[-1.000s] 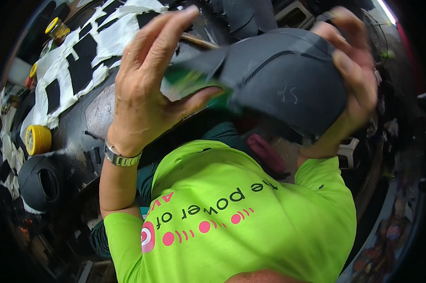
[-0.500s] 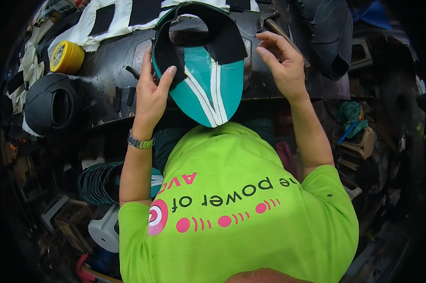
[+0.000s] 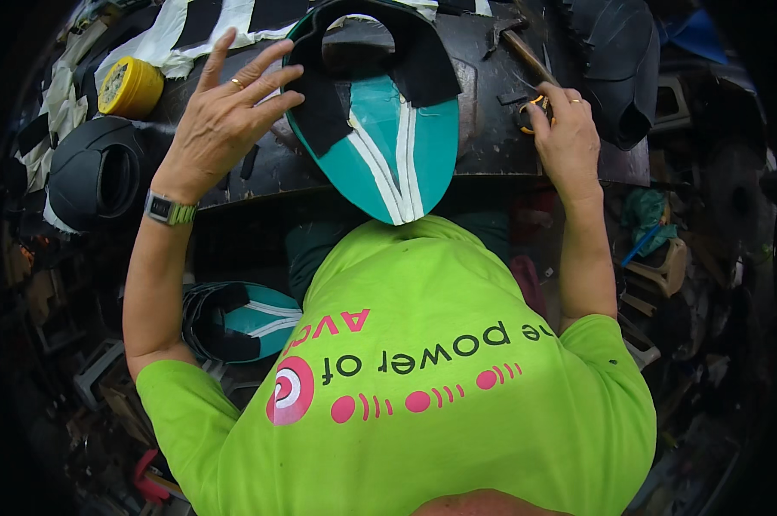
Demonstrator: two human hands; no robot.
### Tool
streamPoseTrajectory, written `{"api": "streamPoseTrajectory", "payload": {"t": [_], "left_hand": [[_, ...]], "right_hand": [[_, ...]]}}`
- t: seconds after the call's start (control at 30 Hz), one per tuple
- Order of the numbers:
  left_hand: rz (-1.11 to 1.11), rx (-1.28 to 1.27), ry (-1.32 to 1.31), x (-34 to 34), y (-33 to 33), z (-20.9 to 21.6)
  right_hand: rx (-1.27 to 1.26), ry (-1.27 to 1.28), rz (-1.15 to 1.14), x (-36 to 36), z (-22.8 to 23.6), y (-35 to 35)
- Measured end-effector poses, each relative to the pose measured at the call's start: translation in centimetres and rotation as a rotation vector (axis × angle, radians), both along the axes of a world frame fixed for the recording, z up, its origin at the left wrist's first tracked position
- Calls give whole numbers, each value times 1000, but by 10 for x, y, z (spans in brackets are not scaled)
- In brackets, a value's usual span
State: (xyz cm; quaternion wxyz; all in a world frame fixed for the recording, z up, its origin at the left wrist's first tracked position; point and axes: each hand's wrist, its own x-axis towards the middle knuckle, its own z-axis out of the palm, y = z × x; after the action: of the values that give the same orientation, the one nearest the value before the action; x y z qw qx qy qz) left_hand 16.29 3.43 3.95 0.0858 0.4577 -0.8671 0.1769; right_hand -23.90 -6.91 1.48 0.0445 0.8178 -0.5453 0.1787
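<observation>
In front of me lies an oval teal piece (image 3: 436, 163) with a black padded collar around a hole at its far end and two white strips meeting in a V. Its near tip reaches my shirt. My left hand (image 3: 233, 107), fingers spread, is at its left edge; whether the fingertips touch is hard to tell. Over on the right, my right hand (image 3: 567, 138) is closed at a small pair of scissors with orange handles (image 3: 526, 114), thumb and fingers at the handles. The blades are partly hidden. A hammer (image 3: 526, 56) lies just beyond.
A yellow tub (image 3: 131, 88) and a black moulded shell (image 3: 96, 182) sit on the left. Another black moulded piece (image 3: 612, 69) stands far right. White cloth with black patches (image 3: 169, 30) spans the back. Similar teal pieces (image 3: 255, 320) are stacked low beside my left arm.
My left hand has let go of the teal piece's left side and swung outward, fingers spread. The right hand has moved right and down to the scissors and closed there.
</observation>
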Motion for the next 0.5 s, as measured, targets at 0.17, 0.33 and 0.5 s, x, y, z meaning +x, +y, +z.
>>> {"api": "streamPoseTrajectory", "payload": {"t": [0.17,0.33,0.5], "left_hand": [[-225,210,89,-34,-1,9],[-199,528,210,-104,-4,8],[-79,575,143,-109,-45,8]], "right_hand": [[189,-57,-53,-25,-11,0],[85,-196,68,-23,-12,-18],[159,144,-59,-11,-16,-19]]}}
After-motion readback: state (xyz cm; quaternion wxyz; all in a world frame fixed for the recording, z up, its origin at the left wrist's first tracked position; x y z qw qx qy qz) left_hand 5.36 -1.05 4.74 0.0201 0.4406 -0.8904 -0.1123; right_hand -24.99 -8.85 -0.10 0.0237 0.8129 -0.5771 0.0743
